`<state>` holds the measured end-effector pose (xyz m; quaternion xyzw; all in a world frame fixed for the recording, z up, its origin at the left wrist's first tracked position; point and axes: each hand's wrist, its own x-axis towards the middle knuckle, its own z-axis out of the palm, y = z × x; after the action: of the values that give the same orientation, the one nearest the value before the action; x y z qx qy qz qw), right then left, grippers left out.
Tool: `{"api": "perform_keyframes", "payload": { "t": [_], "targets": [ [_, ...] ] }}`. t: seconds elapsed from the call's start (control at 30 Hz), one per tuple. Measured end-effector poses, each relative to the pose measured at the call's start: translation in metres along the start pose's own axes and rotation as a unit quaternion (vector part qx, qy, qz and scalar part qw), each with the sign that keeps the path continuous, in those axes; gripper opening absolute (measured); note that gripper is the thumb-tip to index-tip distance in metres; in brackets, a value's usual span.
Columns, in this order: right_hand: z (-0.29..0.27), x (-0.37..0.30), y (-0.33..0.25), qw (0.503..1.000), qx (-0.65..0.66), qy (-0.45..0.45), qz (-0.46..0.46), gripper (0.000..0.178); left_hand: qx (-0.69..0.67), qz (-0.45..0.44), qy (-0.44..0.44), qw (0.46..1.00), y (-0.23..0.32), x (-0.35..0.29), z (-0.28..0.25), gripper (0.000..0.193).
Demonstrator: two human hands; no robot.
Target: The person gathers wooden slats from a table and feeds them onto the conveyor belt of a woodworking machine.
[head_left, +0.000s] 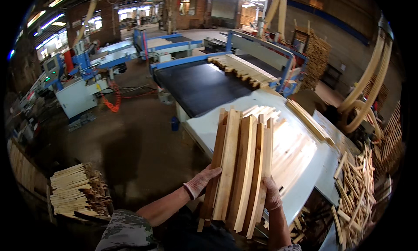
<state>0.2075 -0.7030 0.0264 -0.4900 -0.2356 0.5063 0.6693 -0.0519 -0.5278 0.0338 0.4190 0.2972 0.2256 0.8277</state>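
A bundle of several long wooden strips (232, 164) is squeezed between my two gloved hands, tilted over the near edge of a pale worktable (204, 128). My left hand (203, 180) presses the bundle's left side, thumb along the outer strip. On the opposite side my right hand (272, 192) grips the outer strips, its fingers partly hidden by the wood. The strips' ends are uneven. More wooden strips (296, 157) lie flat on the tabletop just beyond and right of the bundle, washed out by glare.
A black conveyor belt (204, 87) in a blue frame adjoins the table, with a row of wooden pieces (244, 69) across it. Stacked strips (72, 188) stand low at left; a loose heap of wood (355, 194) lies at right. A blue bucket (175, 123) sits on the floor.
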Motion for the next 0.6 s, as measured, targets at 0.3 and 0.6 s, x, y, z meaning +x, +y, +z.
{"api": "perform_keyframes", "payload": {
  "t": [0.3,0.6],
  "targets": [
    [0.047,0.152,-0.006,0.996,-0.018,-0.078,-0.042,0.101,0.02,0.009,0.034,0.999,0.087,0.065,-0.057,0.081],
    [0.12,0.252,-0.031,0.996,-0.008,-0.087,-0.02,0.101,-0.025,-0.021,0.04,0.999,0.145,0.143,-0.126,0.082]
  ]
}}
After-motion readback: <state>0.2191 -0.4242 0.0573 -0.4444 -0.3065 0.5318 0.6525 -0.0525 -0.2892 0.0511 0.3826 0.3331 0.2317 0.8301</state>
